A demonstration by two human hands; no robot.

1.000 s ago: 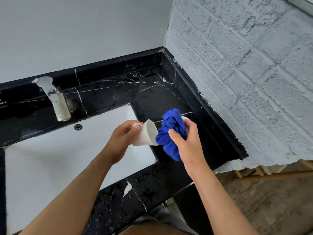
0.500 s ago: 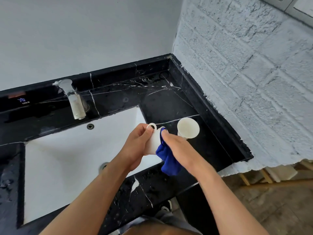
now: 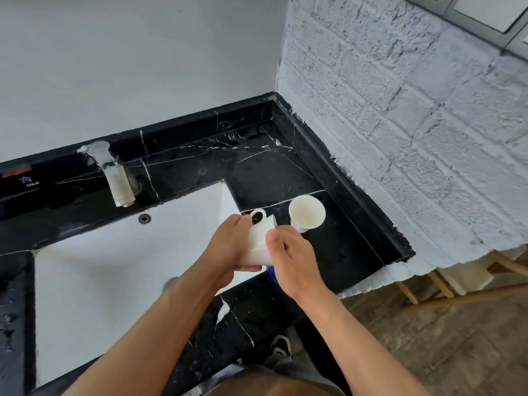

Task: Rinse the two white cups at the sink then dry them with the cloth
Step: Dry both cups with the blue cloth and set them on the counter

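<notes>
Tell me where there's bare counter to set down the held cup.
Bare black marble counter lies right of the standing white cup, up to the raised edge, and behind it toward the corner. It is crowded where both hands, left and right, hold the white handled cup at the white sink's corner.

The left hand is gripping a white cup, handle up. The right hand is pressing a blue cloth, mostly hidden, against it. A second cup is standing on the black worktop just beyond the hands.
</notes>
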